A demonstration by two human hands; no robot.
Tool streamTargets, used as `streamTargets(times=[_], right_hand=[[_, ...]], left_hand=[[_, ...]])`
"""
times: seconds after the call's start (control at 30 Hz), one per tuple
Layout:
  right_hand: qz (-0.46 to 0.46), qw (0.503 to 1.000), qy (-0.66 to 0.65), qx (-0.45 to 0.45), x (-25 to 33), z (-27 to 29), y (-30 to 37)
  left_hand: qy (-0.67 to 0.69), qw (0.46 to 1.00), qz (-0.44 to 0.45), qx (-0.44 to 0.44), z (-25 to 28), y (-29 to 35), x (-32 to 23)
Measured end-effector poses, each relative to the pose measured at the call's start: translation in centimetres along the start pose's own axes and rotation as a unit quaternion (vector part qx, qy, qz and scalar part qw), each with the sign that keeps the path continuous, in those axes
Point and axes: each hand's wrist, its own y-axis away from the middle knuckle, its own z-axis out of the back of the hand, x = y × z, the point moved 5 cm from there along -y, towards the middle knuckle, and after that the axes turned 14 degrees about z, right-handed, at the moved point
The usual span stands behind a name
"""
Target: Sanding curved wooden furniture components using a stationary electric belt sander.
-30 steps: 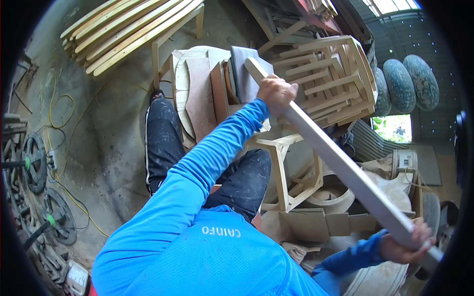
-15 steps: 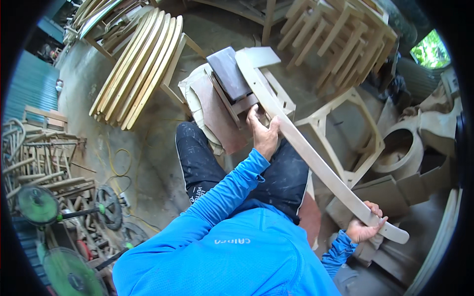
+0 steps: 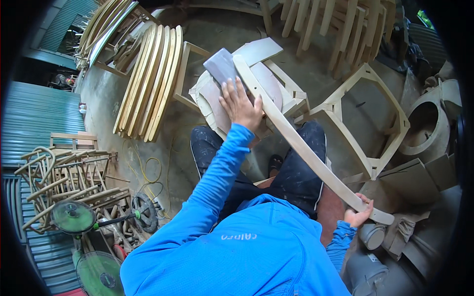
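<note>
A long, curved wooden piece (image 3: 303,146) slants across my lap, its far end beside a grey rectangular block (image 3: 220,64). Near its lower right end, my right hand (image 3: 359,213) is closed around it. My left hand (image 3: 242,107) lies palm down with fingers stretched, the fingertips at the near end of the grey block and the thumb close to the wood's edge. Whether the fingertips press on the block I cannot tell. Under both lies a padded, pale work surface (image 3: 210,98) with a flat light board (image 3: 259,51) jutting out at its far side.
A hexagonal wooden frame (image 3: 340,116) stands to the right, beside a dusty round housing (image 3: 424,123). Several curved slats (image 3: 153,81) lean together at the left, with chair frames (image 3: 69,172) and a green fan (image 3: 74,217) nearer. More wooden frames (image 3: 340,29) are stacked at the far right.
My left hand has let go of the curved piece's edge and moved up and left to the grey block, fingers now flat. My right hand keeps its hold. The view has shifted.
</note>
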Motion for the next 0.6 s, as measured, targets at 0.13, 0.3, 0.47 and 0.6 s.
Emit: streamTargets(times=[0.13, 0.3, 0.47, 0.6], right_hand=[[0.004, 0.997, -0.031, 0.066, -0.2, -0.4, -0.9], [-0.054, 0.995, -0.084, 0.005, -3.3, -2.0, 0.6], [-0.076, 0.996, -0.013, 0.054, -4.6, -7.1, 2.6], [-0.126, 0.989, -0.071, 0.014, -7.4, -11.7, 4.7]], left_hand=[[-0.096, 0.99, 0.033, 0.103, -2.3, -4.7, 0.6], [-0.078, 0.994, 0.066, 0.045, -3.1, -7.5, 2.6], [-0.055, 0.997, 0.054, 0.018, -4.4, -14.0, 4.7], [-0.064, 0.997, 0.031, 0.009, -5.2, -20.3, 7.5]])
